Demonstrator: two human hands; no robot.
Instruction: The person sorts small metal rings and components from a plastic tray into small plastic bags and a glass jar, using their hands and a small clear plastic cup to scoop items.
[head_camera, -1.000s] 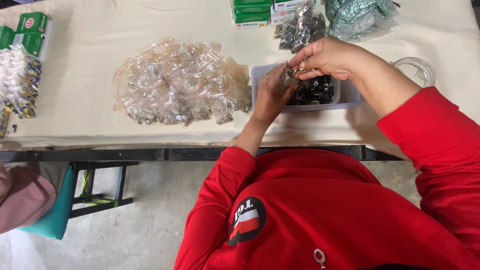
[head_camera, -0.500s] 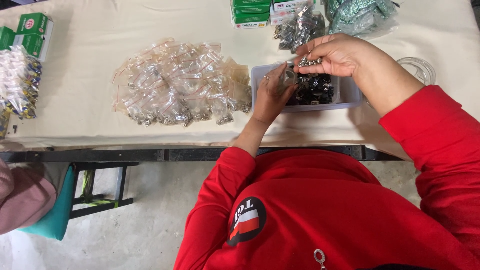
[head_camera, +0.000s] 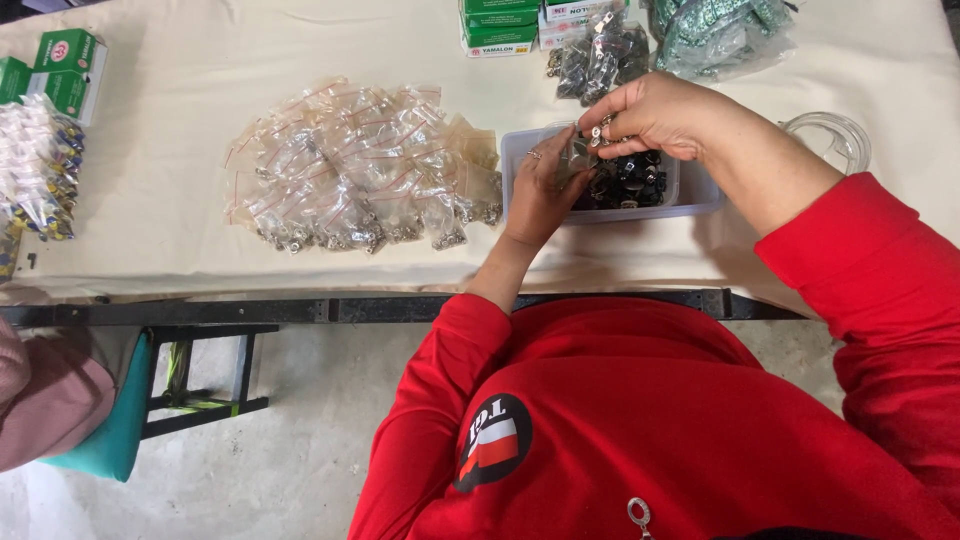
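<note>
Left hand (head_camera: 540, 190) pinching a small bag (head_camera: 577, 155) open over the tray (head_camera: 690, 190); right hand (head_camera: 650, 115) pinching metal bits (head_camera: 600, 130) just above its mouth. Filled bags (head_camera: 360, 170) piled on table (head_camera: 200, 80) alongside.

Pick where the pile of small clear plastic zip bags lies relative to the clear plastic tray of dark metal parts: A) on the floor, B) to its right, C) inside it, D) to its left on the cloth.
D: the pile of small clear plastic zip bags lies on the cream tablecloth, left of the clear plastic tray that both hands work over.
</note>
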